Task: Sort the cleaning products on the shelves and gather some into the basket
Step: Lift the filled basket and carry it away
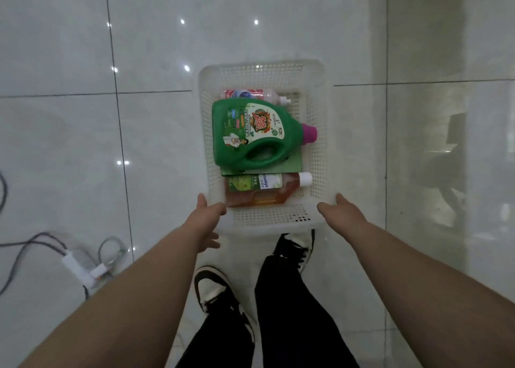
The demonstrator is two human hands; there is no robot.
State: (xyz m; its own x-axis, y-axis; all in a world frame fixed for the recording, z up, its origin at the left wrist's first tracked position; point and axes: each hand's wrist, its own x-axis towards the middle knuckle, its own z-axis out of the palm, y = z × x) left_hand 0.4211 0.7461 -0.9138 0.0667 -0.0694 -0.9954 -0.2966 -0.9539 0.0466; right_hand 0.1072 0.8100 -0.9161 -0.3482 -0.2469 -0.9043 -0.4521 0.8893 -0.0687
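Observation:
A white perforated plastic basket [319, 133] hangs in front of me above the tiled floor. My left hand [207, 214] grips its near left corner, thumb along the side rim. At the near right corner my right hand [338, 211] holds the rim in the same way. Inside lies a big green detergent jug [250, 133] with a magenta cap, pointing right. Nearest to me lies an amber bottle [262, 190] with a white cap. At the far end is a pink bottle [250, 93] with a white nozzle. A flat green item [289, 165] shows under the jug.
A white power strip [80, 267] with grey cables lies on the glossy floor at the lower left. My black-and-white shoes [214, 287] and dark trousers are below the basket. A pale glossy vertical surface [446, 117] runs along the right side.

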